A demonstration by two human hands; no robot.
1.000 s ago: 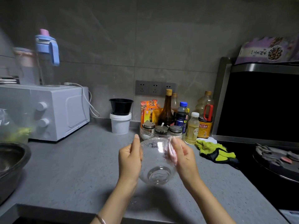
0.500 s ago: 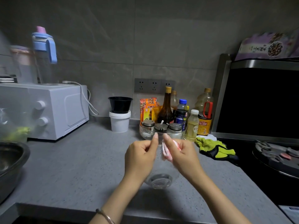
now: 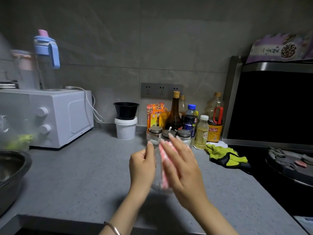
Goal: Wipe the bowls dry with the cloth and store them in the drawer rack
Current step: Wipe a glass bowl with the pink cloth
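A clear bowl (image 3: 157, 186) is held up over the grey counter (image 3: 76, 175), between the two hands. It is gripped at its left side by the left hand (image 3: 142, 167), whose fingers are curled and whose thumb points up. A pink cloth (image 3: 164, 172) is pressed flat on the bowl by the right hand (image 3: 182, 165), with its fingers stretched out straight; this hand is blurred. Small jars (image 3: 169, 133) are seen just behind the hands, with bottles (image 3: 174, 112) behind them. A green glove (image 3: 225, 155) is laid to the right. A white microwave (image 3: 50, 116) is set at the left.
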